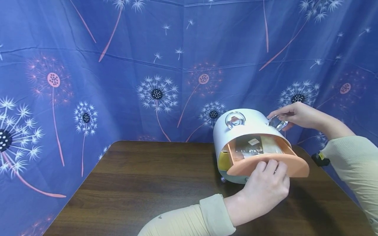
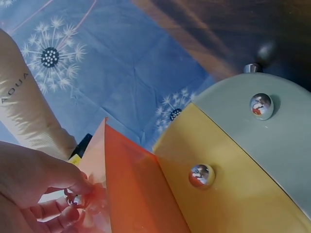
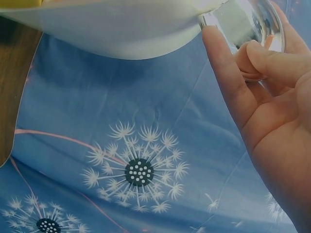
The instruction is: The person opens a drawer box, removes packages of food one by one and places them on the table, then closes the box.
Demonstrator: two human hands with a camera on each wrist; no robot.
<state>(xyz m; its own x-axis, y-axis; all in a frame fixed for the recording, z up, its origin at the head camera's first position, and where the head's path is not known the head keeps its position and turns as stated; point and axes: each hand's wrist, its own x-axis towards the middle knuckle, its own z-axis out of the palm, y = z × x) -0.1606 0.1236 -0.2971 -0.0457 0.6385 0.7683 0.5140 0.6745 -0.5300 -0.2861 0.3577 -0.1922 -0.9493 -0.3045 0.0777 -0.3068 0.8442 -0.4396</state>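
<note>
A rounded white cabinet [image 1: 252,123] stands at the table's right end, its orange drawer [image 1: 298,166] pulled out. My left hand [image 1: 264,188] is at the front of this drawer. Thumb and fingers pinch its small chrome knob [image 2: 75,199] in the left wrist view. Inside the drawer lies a clear-wrapped dark packet [image 1: 249,146] with a white label. My right hand [image 1: 305,115] holds the round chrome piece [image 1: 277,123] on the cabinet's top right, fingers around its rim. A matching chrome piece [image 1: 235,120] sits on the top left.
Below the orange drawer are a yellow drawer [image 2: 228,194] and a grey-green drawer [image 2: 286,116], both with chrome knobs. The brown wooden table [image 1: 141,183] stretches to the left. A blue dandelion-print cloth [image 1: 124,78] hangs behind and around it.
</note>
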